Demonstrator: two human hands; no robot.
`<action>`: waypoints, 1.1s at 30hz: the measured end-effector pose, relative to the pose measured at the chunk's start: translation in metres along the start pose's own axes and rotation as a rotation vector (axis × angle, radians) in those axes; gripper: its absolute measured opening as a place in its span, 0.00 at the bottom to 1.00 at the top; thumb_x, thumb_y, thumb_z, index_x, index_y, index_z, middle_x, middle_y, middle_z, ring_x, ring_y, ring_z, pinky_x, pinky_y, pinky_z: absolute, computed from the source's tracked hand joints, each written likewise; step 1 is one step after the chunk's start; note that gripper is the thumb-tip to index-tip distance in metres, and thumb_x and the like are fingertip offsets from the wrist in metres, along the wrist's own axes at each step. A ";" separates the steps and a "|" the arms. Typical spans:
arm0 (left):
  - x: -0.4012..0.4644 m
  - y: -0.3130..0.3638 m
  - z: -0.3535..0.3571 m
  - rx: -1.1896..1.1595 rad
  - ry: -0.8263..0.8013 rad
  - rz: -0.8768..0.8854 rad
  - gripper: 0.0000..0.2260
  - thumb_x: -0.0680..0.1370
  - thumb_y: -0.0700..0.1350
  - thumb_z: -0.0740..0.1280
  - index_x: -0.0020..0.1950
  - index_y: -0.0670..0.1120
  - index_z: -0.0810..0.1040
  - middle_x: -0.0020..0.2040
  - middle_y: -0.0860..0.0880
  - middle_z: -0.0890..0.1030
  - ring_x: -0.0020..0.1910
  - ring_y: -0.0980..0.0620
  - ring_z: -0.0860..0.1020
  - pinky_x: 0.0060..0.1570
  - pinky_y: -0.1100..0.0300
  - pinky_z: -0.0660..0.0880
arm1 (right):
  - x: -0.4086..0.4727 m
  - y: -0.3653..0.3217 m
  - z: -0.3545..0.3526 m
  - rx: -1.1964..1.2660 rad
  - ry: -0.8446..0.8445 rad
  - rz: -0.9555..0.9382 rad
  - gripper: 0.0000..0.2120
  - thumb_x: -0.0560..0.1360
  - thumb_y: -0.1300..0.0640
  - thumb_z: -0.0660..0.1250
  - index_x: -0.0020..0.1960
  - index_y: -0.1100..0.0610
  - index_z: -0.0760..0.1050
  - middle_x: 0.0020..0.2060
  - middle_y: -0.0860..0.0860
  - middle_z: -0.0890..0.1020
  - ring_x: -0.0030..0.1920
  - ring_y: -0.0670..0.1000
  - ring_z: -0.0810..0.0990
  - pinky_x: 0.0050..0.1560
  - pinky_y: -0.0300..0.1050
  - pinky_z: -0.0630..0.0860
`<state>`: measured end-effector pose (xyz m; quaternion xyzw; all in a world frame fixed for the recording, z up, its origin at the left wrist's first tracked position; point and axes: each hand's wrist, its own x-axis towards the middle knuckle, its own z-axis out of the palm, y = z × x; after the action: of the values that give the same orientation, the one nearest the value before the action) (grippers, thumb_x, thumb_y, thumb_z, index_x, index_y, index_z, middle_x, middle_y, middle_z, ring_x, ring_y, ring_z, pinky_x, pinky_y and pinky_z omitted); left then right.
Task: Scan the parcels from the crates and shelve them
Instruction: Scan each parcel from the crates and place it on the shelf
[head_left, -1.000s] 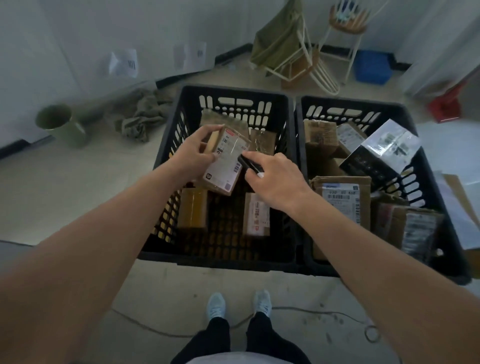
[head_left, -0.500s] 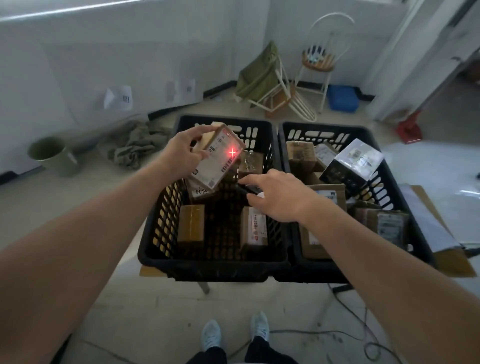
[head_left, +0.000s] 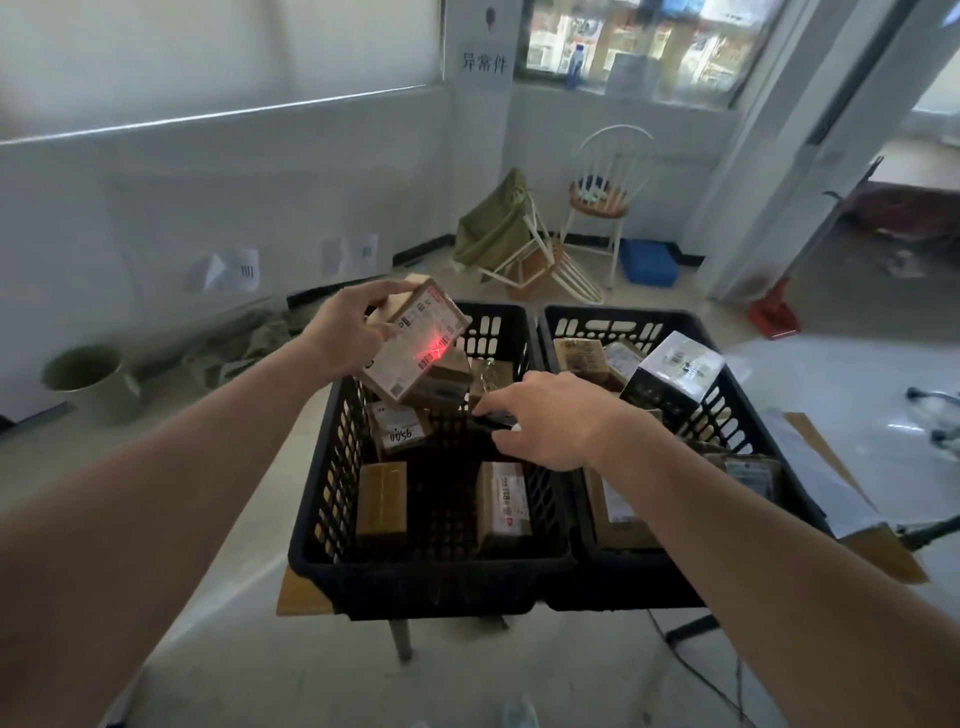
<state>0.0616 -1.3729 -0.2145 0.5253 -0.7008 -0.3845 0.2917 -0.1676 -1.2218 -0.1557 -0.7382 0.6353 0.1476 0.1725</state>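
- My left hand (head_left: 345, 335) is gripping a small brown cardboard parcel with a white shipping label (head_left: 415, 340), thumb on the label face and fingers curled over the top edge, holding it tilted above the far left corner of the black slotted plastic crate on the left (head_left: 431, 582).
- My right hand (head_left: 545, 421) is curling round a small black handheld scanner (head_left: 493, 422); only its dark body is showing under the fingers, and it is aiming up at the label.
- A red scan light (head_left: 434, 349) is falling on the label's barcode, so I am judging the scanning step to be under way on this parcel.
- The next move is calling for a confirmed read, then carrying the parcel off to a shelf; no shelf is showing here.
- Both forearms are reaching forward over the near rim, the left raised higher, the right lower with the wrist bent down.
- More brown parcels are lying on the left crate's floor, and the matching black crate on the right (head_left: 769, 415) is holding others, including a black-and-white printed box (head_left: 675, 371).
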 end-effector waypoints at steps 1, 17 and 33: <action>-0.001 0.003 -0.002 0.000 0.002 -0.001 0.28 0.81 0.37 0.69 0.64 0.73 0.78 0.70 0.47 0.76 0.63 0.40 0.79 0.51 0.42 0.85 | -0.002 -0.002 -0.002 -0.013 -0.002 0.005 0.21 0.85 0.43 0.60 0.78 0.34 0.67 0.68 0.54 0.75 0.66 0.62 0.73 0.66 0.61 0.75; -0.006 0.022 -0.022 0.075 0.025 0.001 0.26 0.84 0.36 0.65 0.74 0.64 0.75 0.67 0.48 0.76 0.51 0.45 0.81 0.41 0.57 0.80 | -0.014 -0.019 -0.022 -0.201 0.023 0.000 0.22 0.87 0.46 0.60 0.80 0.36 0.66 0.71 0.57 0.73 0.68 0.65 0.72 0.65 0.60 0.71; -0.010 0.048 -0.026 -0.049 0.035 -0.029 0.26 0.84 0.37 0.65 0.76 0.63 0.73 0.63 0.49 0.78 0.53 0.46 0.82 0.36 0.54 0.84 | -0.005 0.000 -0.037 -0.042 0.213 -0.012 0.22 0.87 0.43 0.58 0.80 0.34 0.63 0.70 0.56 0.73 0.68 0.62 0.72 0.67 0.63 0.74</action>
<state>0.0614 -1.3622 -0.1602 0.5345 -0.6785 -0.3965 0.3109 -0.1687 -1.2335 -0.1208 -0.7569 0.6424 0.0805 0.0894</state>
